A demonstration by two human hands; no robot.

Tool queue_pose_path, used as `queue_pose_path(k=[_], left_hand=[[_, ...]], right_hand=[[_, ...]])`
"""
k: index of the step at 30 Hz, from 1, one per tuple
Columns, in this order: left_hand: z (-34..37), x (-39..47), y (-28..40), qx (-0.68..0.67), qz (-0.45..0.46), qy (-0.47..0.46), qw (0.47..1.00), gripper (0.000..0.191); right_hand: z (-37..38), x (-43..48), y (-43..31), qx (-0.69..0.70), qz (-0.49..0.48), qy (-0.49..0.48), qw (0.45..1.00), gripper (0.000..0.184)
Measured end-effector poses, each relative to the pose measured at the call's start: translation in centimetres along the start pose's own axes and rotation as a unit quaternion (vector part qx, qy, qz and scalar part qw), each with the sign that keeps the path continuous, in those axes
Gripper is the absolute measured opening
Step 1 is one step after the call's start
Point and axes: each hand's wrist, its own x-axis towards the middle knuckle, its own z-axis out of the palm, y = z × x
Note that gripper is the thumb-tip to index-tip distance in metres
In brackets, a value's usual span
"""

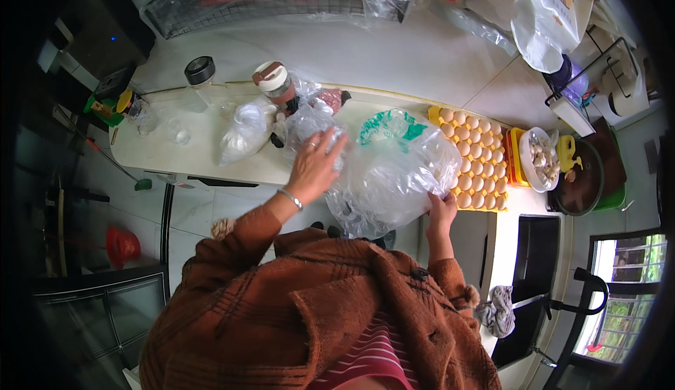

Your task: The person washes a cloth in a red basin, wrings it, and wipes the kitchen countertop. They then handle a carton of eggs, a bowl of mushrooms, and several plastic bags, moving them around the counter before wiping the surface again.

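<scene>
A large transparent plastic bag [390, 179] with green print on its far part bulges over the counter's front edge. My right hand [443, 213] pinches its near right edge between thumb and fingers. With fingers spread, my left hand [318, 166] lies over a smaller crumpled transparent bag [308, 124], to the left of the large one; whether it presses on it I cannot tell. Farther left sits a knotted white plastic bag [245, 132]. Behind these stand a cup with a white and brown lid [271, 76] and a bag of reddish contents [330, 99].
An egg tray [477, 161] full of eggs stands at right, beside a white bowl of mushroom-like pieces [543, 161] and a yellow pump bottle [567, 153]. A black-lidded jar [200, 71] and a small glass [182, 136] stand left. The sink [532, 263] is at near right.
</scene>
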Motion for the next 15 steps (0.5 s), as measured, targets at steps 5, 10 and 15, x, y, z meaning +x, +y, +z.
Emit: queue_pose_path(k=[5,10,15], left_hand=[[6.0,1.0,-4.9,0.035,0.009,-0.012,0.999,0.043],[0.1,3.9,-4.4,-0.174,-0.126,0.221,0.951,0.029],[-8.0,6.6,-0.1,-0.5,-0.133,0.266,0.813,0.024]], right_hand=[[1.3,1.5,0.8,-0.018,-0.122,0.014,0.992,0.033],[1.9,2.0,1.3,0.008,-0.087,0.006,0.996,0.045],[3.9,2.0,-0.2,0.172,-0.013,-0.095,0.98,0.048]])
